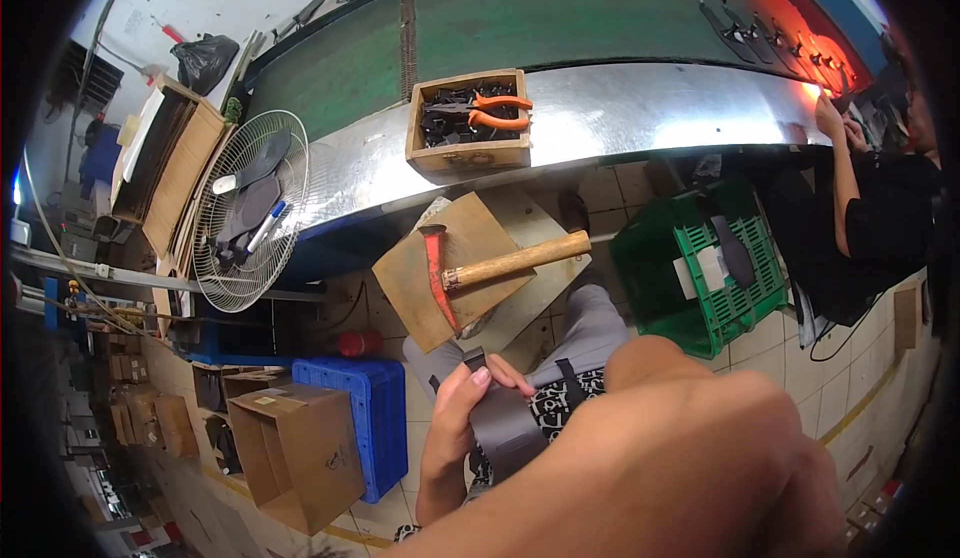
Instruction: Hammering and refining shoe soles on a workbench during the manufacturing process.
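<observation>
My left hand [455, 410] is closed around a flat dark grey piece [508, 428] with a short black tab at its top end. The thumb presses near the tab, and the fingertips show beyond it. This piece lies over my lap, above a black-and-white patterned cloth [552, 410]. Very close to the camera, my bent right arm [640, 458] fills the lower right; its fingers are hidden. Just beyond my left hand, a hammer [437, 276] with a red head and wooden handle rests on a brown board [405, 283].
A wooden box [468, 163] of small black parts with orange-handled pliers [500, 113] stands on the metal bench edge. The wire basket [225, 293] at left holds grey pieces and a marker. A green crate [650, 288], a blue crate [385, 438] and a co-worker [880, 228] are nearby.
</observation>
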Demonstrator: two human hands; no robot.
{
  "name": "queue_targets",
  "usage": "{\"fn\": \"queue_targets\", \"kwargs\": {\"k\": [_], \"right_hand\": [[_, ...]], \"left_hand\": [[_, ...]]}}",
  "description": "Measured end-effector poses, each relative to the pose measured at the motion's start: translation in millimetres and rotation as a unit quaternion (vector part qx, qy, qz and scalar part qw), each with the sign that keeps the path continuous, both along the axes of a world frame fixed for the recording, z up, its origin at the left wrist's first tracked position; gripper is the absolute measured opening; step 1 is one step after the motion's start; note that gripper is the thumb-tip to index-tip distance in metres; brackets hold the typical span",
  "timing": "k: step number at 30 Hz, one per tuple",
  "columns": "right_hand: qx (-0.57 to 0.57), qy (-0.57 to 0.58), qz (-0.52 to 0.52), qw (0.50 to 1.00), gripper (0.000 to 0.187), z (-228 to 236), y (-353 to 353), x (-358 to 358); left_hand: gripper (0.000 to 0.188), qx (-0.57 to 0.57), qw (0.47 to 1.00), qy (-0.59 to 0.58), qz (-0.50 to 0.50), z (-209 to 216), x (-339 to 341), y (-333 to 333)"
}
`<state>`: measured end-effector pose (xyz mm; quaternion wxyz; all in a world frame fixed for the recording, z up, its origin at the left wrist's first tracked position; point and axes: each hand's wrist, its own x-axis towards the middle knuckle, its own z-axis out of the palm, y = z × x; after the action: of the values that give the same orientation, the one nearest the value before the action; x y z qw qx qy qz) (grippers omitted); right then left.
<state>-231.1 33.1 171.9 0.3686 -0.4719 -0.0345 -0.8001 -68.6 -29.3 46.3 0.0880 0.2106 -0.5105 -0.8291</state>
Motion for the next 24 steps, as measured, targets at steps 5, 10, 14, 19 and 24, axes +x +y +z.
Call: {"fn": "queue_targets", "kwargs": {"k": [5,10,14,19,24], "right_hand": [[0.015,-0.001,-0.006,1.0,0.021,-1.8,1.8,-3.8],[0.026,0.001,-0.01,1.0,0.021,0.7,6.0,-6.8],[0.042,-0.001,-0.021,0.999,0.022,1.3,14.8,-10.9],[0.056,0.007,-0.031,0.998,0.024,5.2,21.9,-17.9],[0.064,-0.004,-0.007,0.998,0.025,-7.5,15.4,-19.5]], "left_hand": [[0.036,0.024,0.999,-0.025,0.004,8.5,-5.6,1.0],[0.036,0.018,1.0,-0.011,-0.009,-0.3,-2.3,-1.3],[0.037,0.027,0.999,-0.019,-0.007,5.2,-7.0,4.0],[0.036,0.025,0.999,0.008,-0.025,0.9,-10.1,4.2],[0.035,0.021,1.0,-0.001,-0.005,5.3,-7.9,1.3]]}}
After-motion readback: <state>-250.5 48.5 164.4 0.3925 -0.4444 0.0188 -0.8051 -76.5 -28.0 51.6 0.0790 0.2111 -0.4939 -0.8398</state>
